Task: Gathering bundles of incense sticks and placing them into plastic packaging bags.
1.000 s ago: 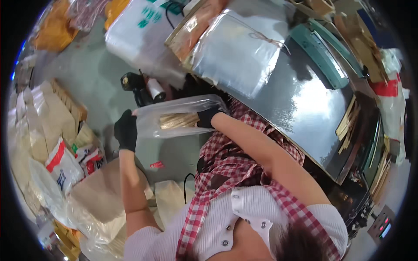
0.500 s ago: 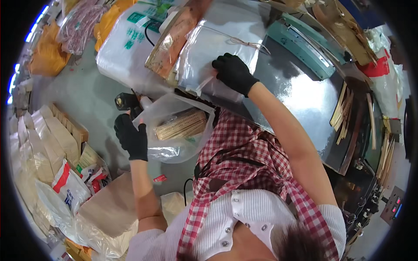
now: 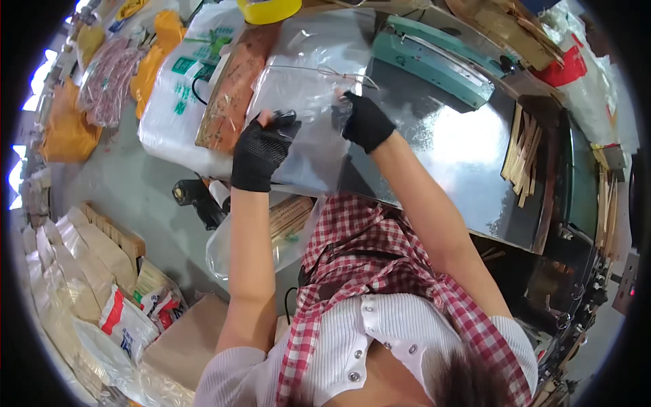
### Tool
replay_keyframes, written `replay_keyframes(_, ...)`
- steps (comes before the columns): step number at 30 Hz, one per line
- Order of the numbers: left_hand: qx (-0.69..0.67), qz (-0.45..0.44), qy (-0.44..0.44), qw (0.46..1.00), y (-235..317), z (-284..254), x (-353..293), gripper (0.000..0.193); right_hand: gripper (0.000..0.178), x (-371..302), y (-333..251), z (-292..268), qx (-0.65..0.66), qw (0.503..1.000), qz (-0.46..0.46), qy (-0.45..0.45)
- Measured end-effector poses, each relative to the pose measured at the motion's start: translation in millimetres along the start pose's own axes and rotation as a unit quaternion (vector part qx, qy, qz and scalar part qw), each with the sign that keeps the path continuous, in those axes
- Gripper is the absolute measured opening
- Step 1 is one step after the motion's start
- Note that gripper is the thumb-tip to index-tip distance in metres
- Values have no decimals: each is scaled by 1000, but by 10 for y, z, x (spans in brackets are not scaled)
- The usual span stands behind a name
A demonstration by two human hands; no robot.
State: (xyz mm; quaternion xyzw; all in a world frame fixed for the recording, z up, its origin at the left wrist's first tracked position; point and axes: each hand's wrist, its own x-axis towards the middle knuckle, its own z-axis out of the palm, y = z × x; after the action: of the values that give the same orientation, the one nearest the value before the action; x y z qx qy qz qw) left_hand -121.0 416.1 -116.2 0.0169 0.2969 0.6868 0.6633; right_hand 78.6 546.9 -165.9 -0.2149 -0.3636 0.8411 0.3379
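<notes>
- A black-gloved left hand [image 3: 258, 159] with bare fingertips was bent over a flat stack of clear plastic bags [image 3: 305, 61], its grip curled nearly together; whether it was clamped on film could not be told.
- A black-gloved right hand [image 3: 367, 123] faced it across the stack, thumb and forefinger drawn close; whether that grip pinched a layer of plastic could not be told either.
- The stack, crossed by a thin pale tie [image 3: 332, 70], lay directly beneath both hands on a dark, glossy surface [image 3: 475, 197].
- A bundle of flat, tan printed strips [image 3: 290, 216] sat inside a clear, loose plastic bag [image 3: 224, 247], below both grips and partly hidden behind the left forearm, just beside a red-and-white checked apron [image 3: 359, 237]. What bore the bag's weight was unclear.
- Half a second earlier, the left hand had been at the rim of the bundle's bag, low over the floor; it had since risen to the stack, leaving that bag lower and flatter.
- The right hand, earlier spread lower on the stack, had drawn its fingers in.
- A long teal device [image 3: 434, 64] and loose thin wooden strips [image 3: 521, 152] lay farther right.
</notes>
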Motion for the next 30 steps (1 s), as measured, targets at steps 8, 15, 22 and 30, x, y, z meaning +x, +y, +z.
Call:
replay_keyframes(8,251,157,65,953,97,-411,-297,21,20,-18,-311,266,-430,861,-118,244)
replay_keyframes(15,883,151,303,327,570,-1465,-2459,85,37,-1634,804,1114,-656,696,-240,-166)
replay_keyframes(22,540,120,468,689,178,-1897,-2849,39,27,-1024,1845,970,-804,503,-76,-308)
replay_keyframes(30,369,222,529,731,249,-2898,-3303,50,15,-719,1867,1448,-739,589,-274,-177)
